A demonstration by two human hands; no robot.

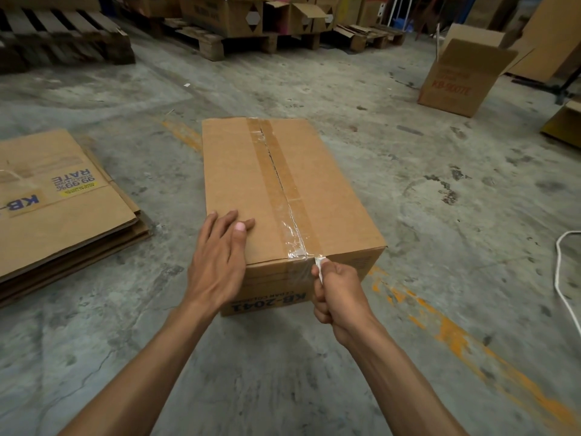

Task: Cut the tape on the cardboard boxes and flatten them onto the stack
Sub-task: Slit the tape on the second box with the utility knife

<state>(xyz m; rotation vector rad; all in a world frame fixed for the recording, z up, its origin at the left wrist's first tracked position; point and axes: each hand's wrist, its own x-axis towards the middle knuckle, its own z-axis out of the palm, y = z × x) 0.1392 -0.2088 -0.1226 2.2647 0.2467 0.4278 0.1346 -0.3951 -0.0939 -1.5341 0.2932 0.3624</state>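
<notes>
Cardboard box [270, 184], closed and sealed, sits on the concrete floor [424, 199] at the middle of the view. Brown tape [276, 171] runs along its top seam from 12 o'clock toward 6 o'clock, with a dark slit showing along much of the seam. The left hand [220, 250] lies flat and open on the box top near its closest edge, at 9 o'clock from the seam, fingers spread. The right hand [338, 294] is closed in a fist around a small whitish tool [319, 267], its tip touching the tape where the seam meets the near top edge; what kind of tool it is cannot be made out. At 9 o'clock from the box, well apart, lies a stack of flattened boxes [59, 209]. At 2 o'clock stands an open box [462, 77]. Wooden pallets [63, 36] carrying more boxes line the far side at 12 o'clock.
</notes>
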